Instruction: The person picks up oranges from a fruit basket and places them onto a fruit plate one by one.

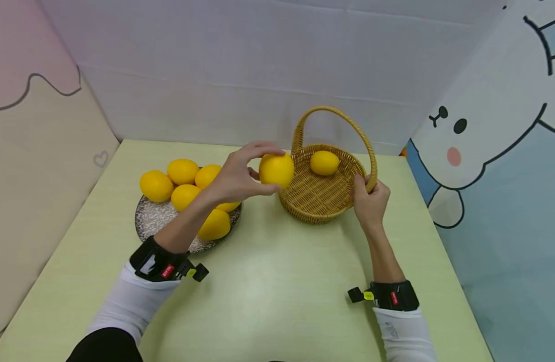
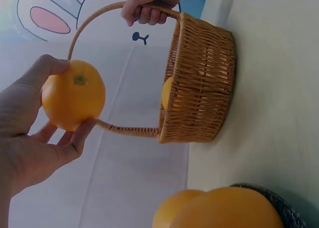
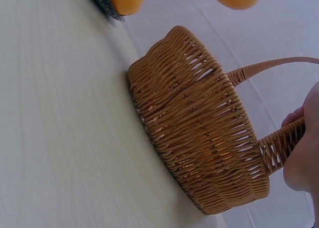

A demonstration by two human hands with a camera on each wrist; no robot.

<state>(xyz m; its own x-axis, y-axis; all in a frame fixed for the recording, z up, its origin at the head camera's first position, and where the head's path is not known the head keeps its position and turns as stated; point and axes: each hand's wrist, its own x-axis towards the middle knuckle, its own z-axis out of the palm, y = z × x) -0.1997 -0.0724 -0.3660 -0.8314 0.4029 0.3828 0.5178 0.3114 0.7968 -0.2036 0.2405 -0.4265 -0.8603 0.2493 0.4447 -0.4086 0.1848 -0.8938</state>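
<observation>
My left hand (image 1: 235, 176) holds an orange (image 1: 277, 171) between thumb and fingertips, in the air beside the left rim of a wicker basket (image 1: 310, 198). In the left wrist view, the held orange (image 2: 74, 95) shows a small green stem spot. My right hand (image 1: 371, 203) grips the lower right end of the basket's arched handle (image 1: 336, 111); the right wrist view also shows that hand (image 3: 304, 158) around the handle. One orange (image 1: 324, 163) lies inside the basket, toward the back. Several more oranges (image 1: 156, 185) sit on a speckled plate (image 1: 157, 218), partly hidden by my left forearm.
The basket stands on a pale table (image 1: 282, 286) near its back edge, right of the plate. A white wall (image 1: 205, 110) rises behind. On the right is a wall panel with a cartoon drawing (image 1: 499, 115). Both wrists wear black straps with small cameras.
</observation>
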